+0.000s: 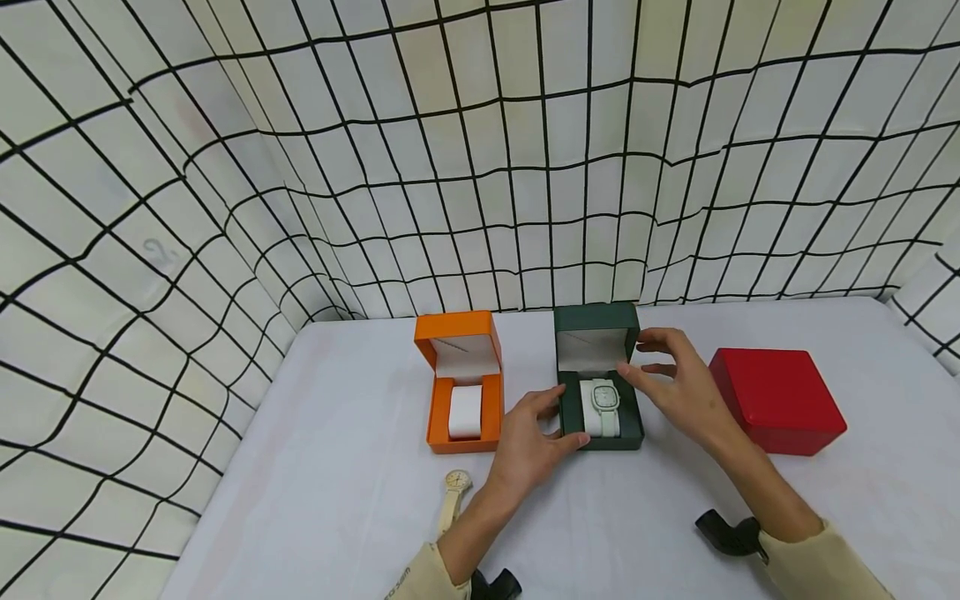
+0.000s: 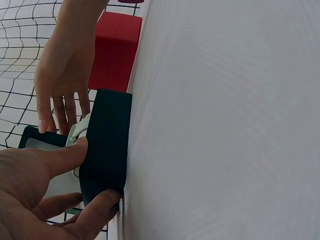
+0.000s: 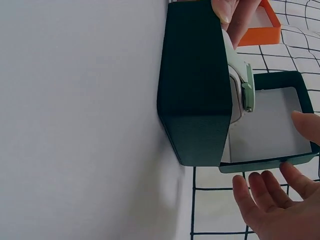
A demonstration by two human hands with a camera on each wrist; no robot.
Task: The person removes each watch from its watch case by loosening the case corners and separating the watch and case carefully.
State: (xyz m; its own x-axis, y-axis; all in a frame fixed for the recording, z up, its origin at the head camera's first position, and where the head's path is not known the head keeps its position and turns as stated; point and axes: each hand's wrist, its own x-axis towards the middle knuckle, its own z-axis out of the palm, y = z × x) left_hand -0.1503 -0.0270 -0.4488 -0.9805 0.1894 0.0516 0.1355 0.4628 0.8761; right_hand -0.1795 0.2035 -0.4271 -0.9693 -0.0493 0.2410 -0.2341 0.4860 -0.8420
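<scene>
A dark green watch box (image 1: 598, 315) stands with its lid raised. On its white cushion sits a pale green watch (image 1: 604, 398) with a squarish dial. My left hand (image 1: 527, 442) grips the box's front left corner, thumb at the front wall's top edge and fingers along the side. My right hand (image 1: 686, 387) is at the lid's right edge, fingers loosely spread. Its index fingertip (image 3: 286, 166) is right at the lid's rim, and its thumb (image 3: 306, 125) overlaps the lid's pale inside in the right wrist view.
Left of the green box, an orange watch box (image 1: 465, 446) stands with its lid up around a white cushion. A cream watch (image 1: 457, 481) lies near my left forearm. On the right is a red box (image 1: 780, 396). Black wire mesh (image 1: 517, 225) rises behind the white table (image 1: 337, 467).
</scene>
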